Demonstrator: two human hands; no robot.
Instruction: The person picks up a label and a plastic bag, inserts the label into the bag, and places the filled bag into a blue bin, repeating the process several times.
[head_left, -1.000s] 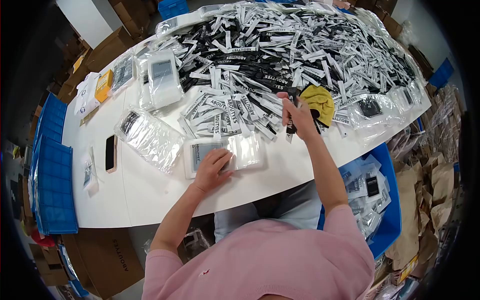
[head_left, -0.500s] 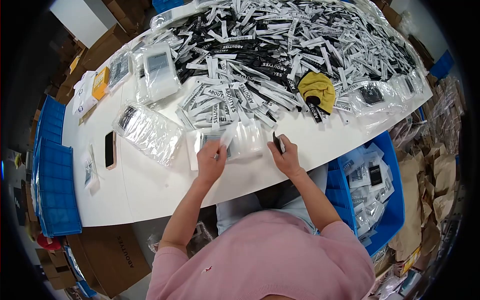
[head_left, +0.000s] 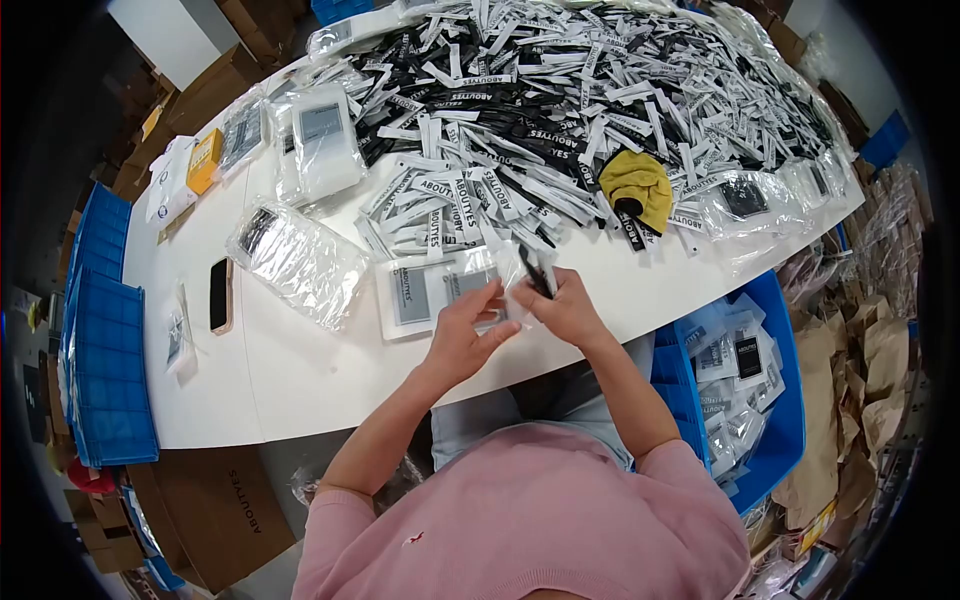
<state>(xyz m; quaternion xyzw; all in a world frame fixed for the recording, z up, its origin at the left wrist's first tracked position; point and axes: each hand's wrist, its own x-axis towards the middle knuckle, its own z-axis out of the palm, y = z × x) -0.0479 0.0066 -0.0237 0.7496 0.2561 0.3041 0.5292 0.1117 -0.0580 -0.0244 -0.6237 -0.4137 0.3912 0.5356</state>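
Observation:
My right hand [head_left: 568, 312] is closed on a narrow black packet [head_left: 537, 275] that points up and to the left over the table's front. Against its fingertips is a clear plastic bag [head_left: 508, 265], partly blurred. My left hand [head_left: 462, 338] is beside that bag, thumb and fingers apart, with nothing plainly gripped. Under and behind it lie flat clear bags with grey printed labels [head_left: 412, 293]. Just beyond the hands spreads a big pile of black and white ABOUTYES stick packets [head_left: 470, 195].
A yellow cloth cap [head_left: 637, 185] rests on the pile's front. Left on the white table [head_left: 290, 390] are a wrapped bag bundle [head_left: 300, 265], a phone [head_left: 221, 296] and a yellow box [head_left: 203, 162]. A blue bin [head_left: 790, 400] holding filled bags stands at my right.
My right hand has moved left with the black packet, up to the clear bag. My left hand has shifted right and opened, uncovering more of the labelled bags.

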